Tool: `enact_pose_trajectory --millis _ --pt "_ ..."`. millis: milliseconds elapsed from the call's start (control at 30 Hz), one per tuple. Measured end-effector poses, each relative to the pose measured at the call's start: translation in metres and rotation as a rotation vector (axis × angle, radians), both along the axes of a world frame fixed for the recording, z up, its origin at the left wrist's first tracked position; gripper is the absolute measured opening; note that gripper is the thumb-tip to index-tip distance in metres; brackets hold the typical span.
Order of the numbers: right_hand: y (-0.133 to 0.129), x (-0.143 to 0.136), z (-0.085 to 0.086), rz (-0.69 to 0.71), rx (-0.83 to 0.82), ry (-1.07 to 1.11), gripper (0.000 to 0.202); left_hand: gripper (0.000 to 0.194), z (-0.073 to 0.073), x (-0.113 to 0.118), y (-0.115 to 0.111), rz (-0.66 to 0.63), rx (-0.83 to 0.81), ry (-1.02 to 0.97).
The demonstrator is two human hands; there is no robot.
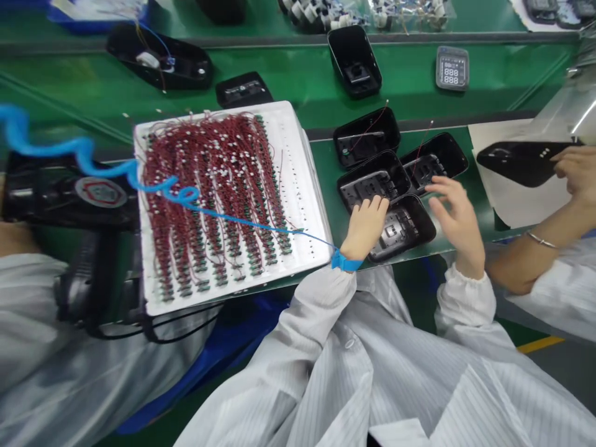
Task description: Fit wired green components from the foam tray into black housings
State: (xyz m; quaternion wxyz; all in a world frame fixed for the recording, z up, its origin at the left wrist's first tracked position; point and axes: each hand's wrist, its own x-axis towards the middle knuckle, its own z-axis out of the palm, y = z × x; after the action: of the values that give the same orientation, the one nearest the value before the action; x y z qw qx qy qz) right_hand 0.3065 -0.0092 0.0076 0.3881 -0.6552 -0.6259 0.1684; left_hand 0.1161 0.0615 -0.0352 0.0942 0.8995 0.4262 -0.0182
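Note:
My left hand wears a blue wrist strap with a coiled cord. Its fingers are stretched out over a black plastic housing, and its edge overlaps the front housing; I cannot tell how firmly it touches either. My right hand hovers just right of the front housing, fingers apart and holding nothing. Two more housings, one at the back and one at the right, each have a thin red wire sticking up.
A white foam tray on the left carries rows of small green boards with dark red wires. A co-worker's hand holds a black cover at the right. Further housings and a display module lie on the shelf behind.

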Motion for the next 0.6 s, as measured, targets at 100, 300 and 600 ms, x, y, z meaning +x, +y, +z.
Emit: enact_pose_trajectory --millis 100,300,600 --pt "0.06 -0.015 0.026 0.179 0.009 -0.112 0.032 0.044 -0.002 0.002 0.0 0.005 0.007 -0.039" --pt "0.239 -0.068 -0.007 0.408 -0.228 -0.489 0.026 0.05 -0.006 0.005 -0.009 0.114 0.025 -0.096" --pt "0.31 -0.072 -0.051 0.52 -0.353 -0.698 0.044 0.049 -0.008 -0.012 -0.019 0.139 -0.018 -0.222"
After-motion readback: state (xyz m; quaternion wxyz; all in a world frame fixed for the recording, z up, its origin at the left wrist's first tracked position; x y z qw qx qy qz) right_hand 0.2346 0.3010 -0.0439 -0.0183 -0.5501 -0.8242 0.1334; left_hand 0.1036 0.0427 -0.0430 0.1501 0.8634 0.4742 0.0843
